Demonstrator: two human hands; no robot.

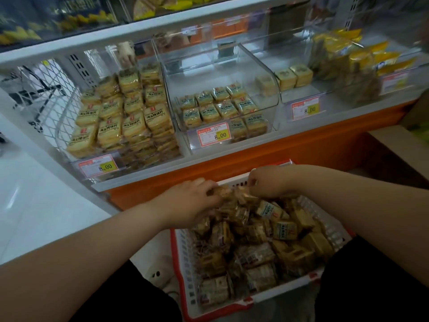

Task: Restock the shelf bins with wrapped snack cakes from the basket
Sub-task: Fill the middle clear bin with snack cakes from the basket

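A white basket with a red rim [185,259] sits low in front of me, heaped with wrapped snack cakes [257,242]. My left hand [188,201] and my right hand [267,182] reach into its far end, and both curl their fingers round a bunch of cakes [234,194] between them. On the shelf above stand clear bins: the left bin [123,117] is stacked high with cakes, the middle bin [222,105] holds one low layer, and the right bin [294,76] holds only a few.
An orange shelf edge [255,156] runs just behind the basket. Price tags reading 8.00 [214,135] hang on the bin fronts. Yellow snack bags [357,56] fill the far right bin. White floor lies to the left, and a cardboard box [399,140] stands at right.
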